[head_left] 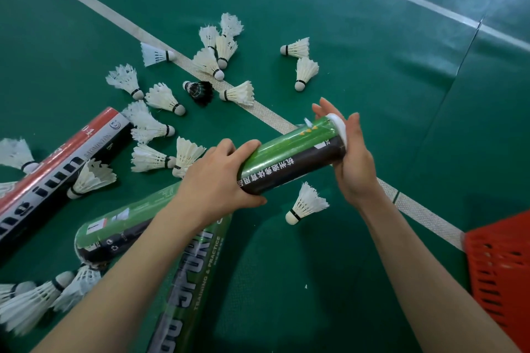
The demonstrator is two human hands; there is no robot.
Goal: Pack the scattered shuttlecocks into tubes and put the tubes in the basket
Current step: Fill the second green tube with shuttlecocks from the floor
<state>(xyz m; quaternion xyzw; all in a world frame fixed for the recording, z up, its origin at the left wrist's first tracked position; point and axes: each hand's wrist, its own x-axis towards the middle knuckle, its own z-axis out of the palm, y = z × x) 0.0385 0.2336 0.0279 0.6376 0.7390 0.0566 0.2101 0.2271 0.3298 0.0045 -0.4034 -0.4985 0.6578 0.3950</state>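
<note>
The left hand (220,178) is wrapping its fingers around a green-and-black cardboard tube (289,160). The right hand (354,163), at 3 o'clock, is pressing its white round cap (339,125), fingers loosely spread. White feather shuttlecocks (160,97) are lying scattered toward 11 o'clock.

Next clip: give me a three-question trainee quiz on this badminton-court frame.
1. True or false: the left hand grips the green-and-black tube that the right hand is capping.
2. The orange basket sits at the A) lower right, B) upper left?
3. What colour is the one odd shuttlecock beside the white line?

Key: 1 true; 2 A; 3 black.
</note>
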